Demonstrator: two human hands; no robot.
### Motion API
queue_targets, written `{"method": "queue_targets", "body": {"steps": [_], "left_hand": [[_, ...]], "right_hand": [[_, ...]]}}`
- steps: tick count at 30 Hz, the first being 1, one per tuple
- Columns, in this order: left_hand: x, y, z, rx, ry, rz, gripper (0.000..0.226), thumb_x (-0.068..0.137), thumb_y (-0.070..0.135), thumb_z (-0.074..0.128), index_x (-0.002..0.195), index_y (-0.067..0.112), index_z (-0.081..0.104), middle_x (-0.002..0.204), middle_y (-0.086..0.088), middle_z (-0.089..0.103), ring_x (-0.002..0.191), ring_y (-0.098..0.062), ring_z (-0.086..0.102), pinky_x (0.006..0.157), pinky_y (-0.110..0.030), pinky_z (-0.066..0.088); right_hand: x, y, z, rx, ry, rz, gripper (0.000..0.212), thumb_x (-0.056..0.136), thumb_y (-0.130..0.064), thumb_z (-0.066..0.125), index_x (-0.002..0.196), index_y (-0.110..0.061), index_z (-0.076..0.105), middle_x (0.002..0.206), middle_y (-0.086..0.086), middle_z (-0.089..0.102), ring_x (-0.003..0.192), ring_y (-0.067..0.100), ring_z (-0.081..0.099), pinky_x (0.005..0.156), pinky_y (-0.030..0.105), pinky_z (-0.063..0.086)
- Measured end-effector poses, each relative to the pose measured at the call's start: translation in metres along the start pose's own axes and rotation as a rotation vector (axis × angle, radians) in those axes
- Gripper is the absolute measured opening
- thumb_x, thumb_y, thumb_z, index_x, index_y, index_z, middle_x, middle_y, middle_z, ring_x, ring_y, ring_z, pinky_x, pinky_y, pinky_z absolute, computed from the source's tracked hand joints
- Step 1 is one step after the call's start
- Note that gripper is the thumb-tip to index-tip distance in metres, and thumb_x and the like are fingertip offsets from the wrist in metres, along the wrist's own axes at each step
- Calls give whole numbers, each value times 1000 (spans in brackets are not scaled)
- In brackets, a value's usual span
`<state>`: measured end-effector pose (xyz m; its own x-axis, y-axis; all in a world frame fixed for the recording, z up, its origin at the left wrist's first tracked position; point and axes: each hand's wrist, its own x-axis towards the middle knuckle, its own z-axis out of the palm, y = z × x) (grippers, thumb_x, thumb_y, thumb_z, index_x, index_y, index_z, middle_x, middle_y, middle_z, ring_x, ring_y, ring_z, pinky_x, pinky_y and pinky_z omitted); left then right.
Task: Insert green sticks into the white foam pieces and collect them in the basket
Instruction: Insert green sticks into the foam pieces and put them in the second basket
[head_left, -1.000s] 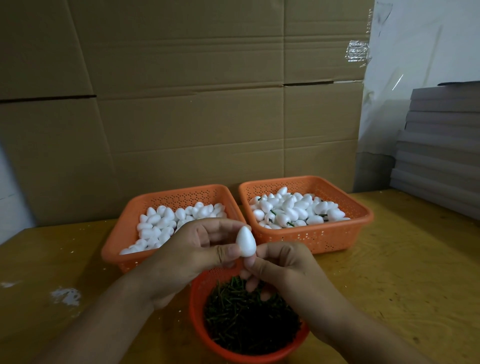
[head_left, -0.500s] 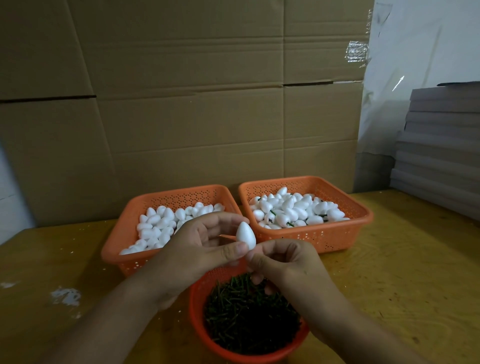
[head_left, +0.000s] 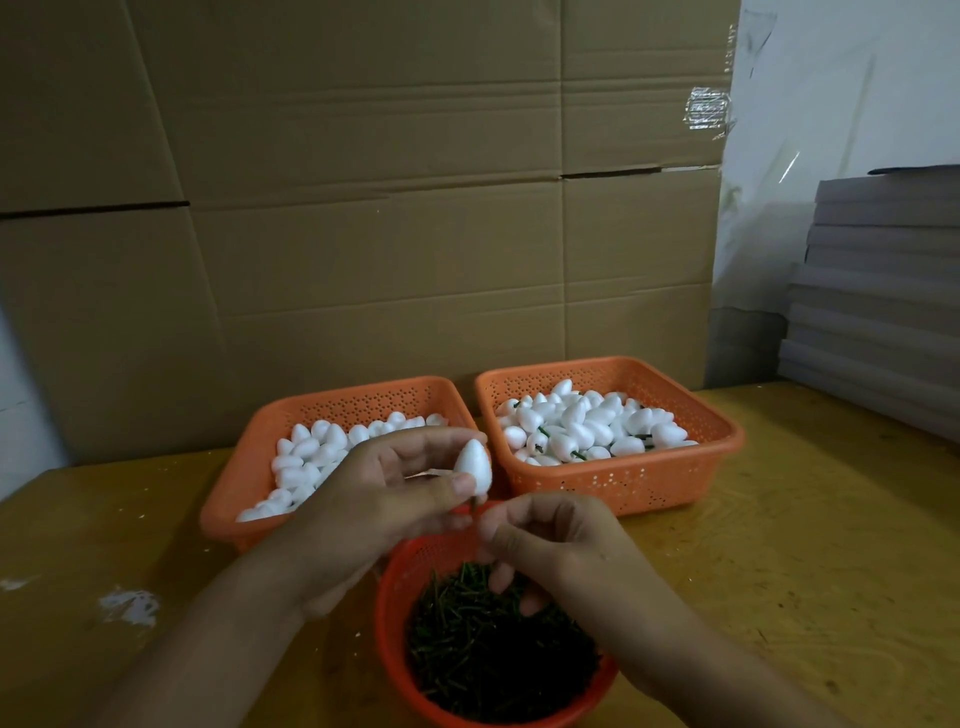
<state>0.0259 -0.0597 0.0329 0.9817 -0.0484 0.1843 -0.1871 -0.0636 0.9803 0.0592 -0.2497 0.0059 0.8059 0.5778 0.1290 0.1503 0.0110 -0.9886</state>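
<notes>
Two bare forearms enter from the lower edge, each ending in a bare hand. The left hand and the right hand wear no gloves, rings or bands that can be seen. No sleeve, cuff, watch or bracelet shows on either forearm up to the frame's edge. The left thumb's nail is short and plain. Fine detail of the other nails is too blurred to tell.

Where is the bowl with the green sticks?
The round bowl sits low in the middle of the head view, under both hands, just in front of the two square baskets.
</notes>
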Motion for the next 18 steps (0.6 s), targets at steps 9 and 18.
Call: {"method": "queue_targets", "body": {"steps": [9, 18], "left_hand": [[70, 16, 17, 358, -126, -336, 22, 98, 25, 63, 116, 14, 69, 93, -6, 75, 66, -10, 66, 58, -20, 53], [157, 34, 65, -199, 208, -237, 37, 95, 9, 67, 127, 9, 49, 94, -19, 58, 75, -23, 65, 67, -26, 59]], "right_hand": [[1, 2, 4, -139, -56, 42, 11, 95, -13, 61, 90, -16, 71, 80, -1, 74, 66, 6, 65, 54, 20, 51], [0, 0, 5, -165, -59, 34, 20, 94, -10, 59, 82, -23, 69, 78, -4, 74, 66, 4, 65, 55, 20, 52]]}}
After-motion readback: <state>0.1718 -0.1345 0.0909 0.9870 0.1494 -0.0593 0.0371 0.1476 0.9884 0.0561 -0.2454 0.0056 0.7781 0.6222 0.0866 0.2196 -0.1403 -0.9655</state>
